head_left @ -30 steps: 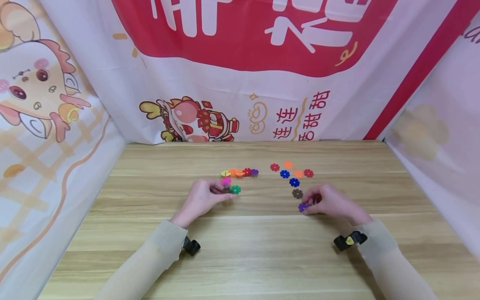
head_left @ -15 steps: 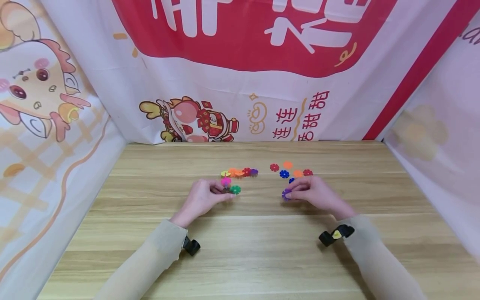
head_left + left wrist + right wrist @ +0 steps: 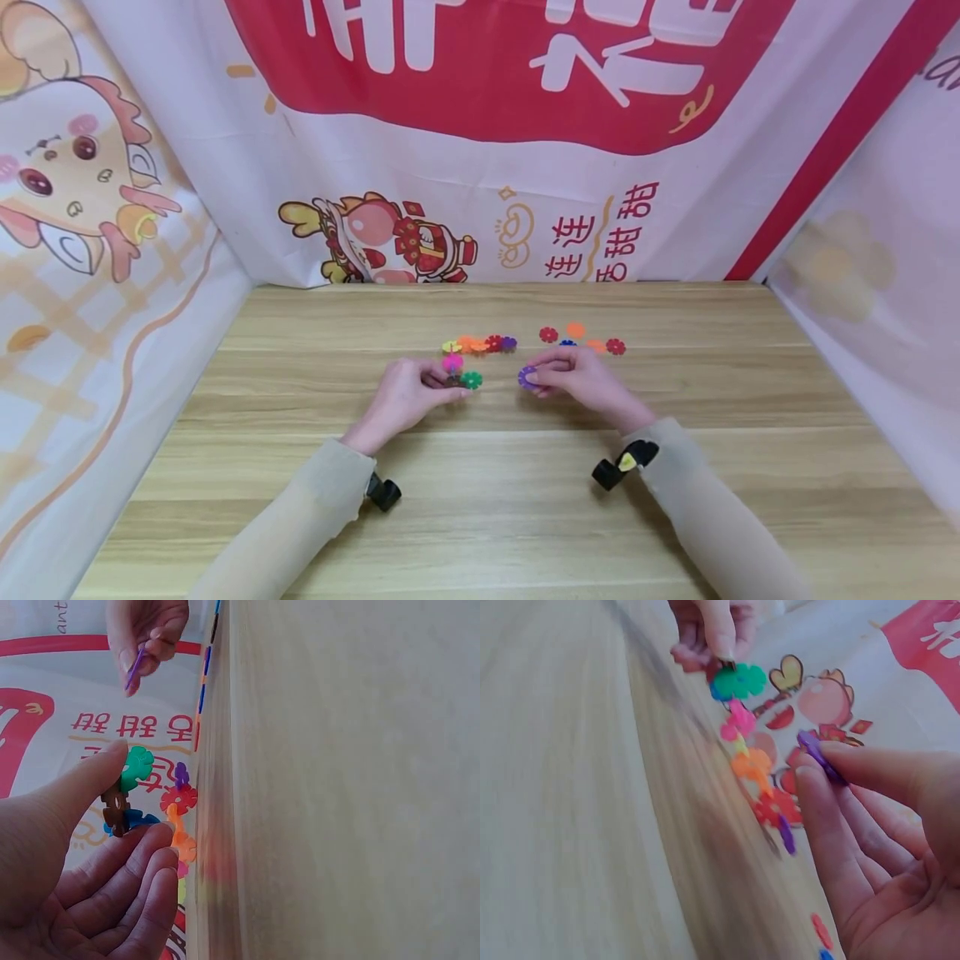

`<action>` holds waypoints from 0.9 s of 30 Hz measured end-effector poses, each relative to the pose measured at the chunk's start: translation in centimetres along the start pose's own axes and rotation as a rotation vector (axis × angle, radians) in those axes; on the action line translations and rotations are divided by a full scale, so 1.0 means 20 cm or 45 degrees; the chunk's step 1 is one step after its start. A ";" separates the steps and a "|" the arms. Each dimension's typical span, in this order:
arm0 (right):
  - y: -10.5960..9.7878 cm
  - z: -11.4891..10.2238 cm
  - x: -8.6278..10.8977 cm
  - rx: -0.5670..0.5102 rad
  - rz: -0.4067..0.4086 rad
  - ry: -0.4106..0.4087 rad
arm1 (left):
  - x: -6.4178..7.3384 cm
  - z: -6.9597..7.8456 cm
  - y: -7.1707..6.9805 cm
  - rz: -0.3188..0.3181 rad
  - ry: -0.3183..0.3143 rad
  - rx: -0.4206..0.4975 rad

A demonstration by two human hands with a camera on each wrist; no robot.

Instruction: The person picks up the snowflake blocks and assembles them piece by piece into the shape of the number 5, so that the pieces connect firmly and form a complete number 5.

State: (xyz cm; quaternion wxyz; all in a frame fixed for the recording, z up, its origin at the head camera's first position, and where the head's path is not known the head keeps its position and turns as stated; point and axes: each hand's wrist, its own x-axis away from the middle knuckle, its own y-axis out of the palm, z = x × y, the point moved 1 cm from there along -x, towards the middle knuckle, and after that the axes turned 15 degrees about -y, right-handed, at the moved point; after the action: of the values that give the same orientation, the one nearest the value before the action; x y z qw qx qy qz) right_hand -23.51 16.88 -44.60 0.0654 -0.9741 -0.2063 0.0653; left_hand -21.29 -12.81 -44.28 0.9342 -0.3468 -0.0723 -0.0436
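Note:
My left hand point(image 3: 405, 398) pinches a joined chain of plastic snowflake discs at its brown disc point(image 3: 116, 814), between thumb and fingers. A green disc point(image 3: 471, 380) sticks out past the thumb tip, and a blue disc point(image 3: 139, 819) shows beside the brown one. From there the chain runs through pink point(image 3: 452, 362), yellow point(image 3: 451, 347), orange point(image 3: 471, 344) and red point(image 3: 493, 343) to a purple end disc point(image 3: 509, 342). Right of the green disc and apart from it, my right hand point(image 3: 585, 385) holds a loose purple snowflake disc point(image 3: 527, 377) by thumb and fingertips.
Beyond my right hand lie loose discs on the wooden table point(image 3: 525, 517): red point(image 3: 548, 334), orange point(image 3: 576, 330), a partly covered blue point(image 3: 567, 342), and another red point(image 3: 616, 346). My right hand hides others. A printed cloth point(image 3: 480, 208) stands along the back edge.
My right hand has carried the loose purple disc leftward from beside the brown loose disc toward the chain. My left hand and the chain have stayed in place.

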 end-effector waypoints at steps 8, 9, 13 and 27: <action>0.12 0.05 -0.07 -0.143 0.031 0.045 | 0.00 0.01 0.00 -0.003 -0.012 -0.006; 0.13 0.06 -0.08 -0.154 0.031 0.052 | 0.00 0.01 0.01 -0.005 -0.016 -0.005; 0.17 0.07 -0.10 -0.188 0.038 0.070 | 0.00 0.01 0.01 -0.007 -0.023 0.000; 0.25 0.08 -0.12 -0.317 0.054 0.072 | 0.00 0.02 0.02 0.002 -0.005 0.028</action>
State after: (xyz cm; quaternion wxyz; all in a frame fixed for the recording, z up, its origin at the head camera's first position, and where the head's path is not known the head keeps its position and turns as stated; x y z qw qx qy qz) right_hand -24.01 11.42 -46.76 -0.0518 -0.9803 -0.1902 0.0130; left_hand -21.26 -12.23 -44.31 0.9378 -0.3366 -0.0742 -0.0415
